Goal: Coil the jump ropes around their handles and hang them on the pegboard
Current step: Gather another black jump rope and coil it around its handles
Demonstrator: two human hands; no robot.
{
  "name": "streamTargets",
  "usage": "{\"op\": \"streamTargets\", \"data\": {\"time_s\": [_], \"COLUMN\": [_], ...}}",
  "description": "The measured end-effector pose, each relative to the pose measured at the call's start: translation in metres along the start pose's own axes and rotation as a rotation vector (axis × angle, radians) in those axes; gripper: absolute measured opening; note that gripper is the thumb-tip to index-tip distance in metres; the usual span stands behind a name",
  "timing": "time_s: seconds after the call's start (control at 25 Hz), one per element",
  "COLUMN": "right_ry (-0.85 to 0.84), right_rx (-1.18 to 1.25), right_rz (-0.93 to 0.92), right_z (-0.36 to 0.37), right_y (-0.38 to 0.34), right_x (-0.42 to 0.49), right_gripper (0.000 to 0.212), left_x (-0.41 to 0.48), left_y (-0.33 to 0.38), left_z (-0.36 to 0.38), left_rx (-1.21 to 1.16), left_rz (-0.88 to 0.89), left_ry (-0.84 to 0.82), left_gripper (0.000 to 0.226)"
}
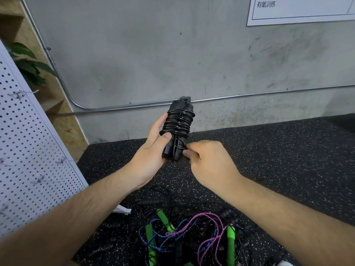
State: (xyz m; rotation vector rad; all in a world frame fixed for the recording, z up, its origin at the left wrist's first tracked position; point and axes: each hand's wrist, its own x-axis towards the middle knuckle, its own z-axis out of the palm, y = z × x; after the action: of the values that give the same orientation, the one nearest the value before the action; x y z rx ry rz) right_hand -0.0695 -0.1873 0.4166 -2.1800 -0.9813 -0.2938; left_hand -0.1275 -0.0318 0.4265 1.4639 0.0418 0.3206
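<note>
Leftmost, at nine o'clock in the view, the white pegboard runs up the frame edge, with wire hooks sticking out of it. A plant shows behind its top at ten o'clock.

Near the centre the left hand grips the rope. Its fingers curl round the back of the two black handles, and the thumb presses on the front just under the lowest turn. The rope is black and wound in tight turns round those handles. The bundle stands nearly upright, rising toward one o'clock from the left palm. Its top shows against the grey wall, where a metal pipe runs across.

At five o'clock from the bundle the right hand has its fingers curled, pinching a strand at the bundle's lower right side. The bundle lies at eleven o'clock from this hand. Both hands hold it clear of the speckled floor.

At six o'clock, between the forearms, a pile of loose ropes lies on the floor, with black, blue and pink cords tangled among green handles.

At one o'clock a white sign hangs on the wall.
</note>
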Motion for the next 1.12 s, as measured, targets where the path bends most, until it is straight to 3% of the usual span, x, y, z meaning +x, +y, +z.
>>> {"op": "streamTargets", "data": {"time_s": [0.2,0.4,0.6,0.68,0.88,1.12], "right_ry": [0.138,0.151,0.073,0.063,-0.014,0.088], "right_rx": [0.196,0.299,0.448,0.359,-0.143,-0.196], "right_rz": [-0.028,-0.05,0.086,0.016,-0.272,-0.341], "right_z": [0.0,0.003,0.005,0.005,-0.004,-0.005], "right_y": [-0.001,0.004,0.0,-0.001,-0.01,-0.01], "right_x": [0.0,0.002,0.004,0.004,0.002,0.004], "right_gripper": [0.007,0.004,0.014,0.014,0.017,0.025], "left_x": [0.001,-0.002,-0.005,-0.007,-0.008,-0.004], "left_y": [0.005,0.003,0.004,0.006,0.004,0.001], "left_z": [-0.004,-0.005,-0.009,-0.01,-0.011,-0.01], "left_rx": [0.003,0.004,0.007,0.03,0.03,0.039], "left_rz": [0.026,-0.007,-0.03,-0.04,-0.051,-0.054], "left_ry": [0.016,-0.007,-0.022,-0.024,-0.006,-0.021], "left_gripper": [0.049,0.049,0.053,0.057,0.06,0.063]}}
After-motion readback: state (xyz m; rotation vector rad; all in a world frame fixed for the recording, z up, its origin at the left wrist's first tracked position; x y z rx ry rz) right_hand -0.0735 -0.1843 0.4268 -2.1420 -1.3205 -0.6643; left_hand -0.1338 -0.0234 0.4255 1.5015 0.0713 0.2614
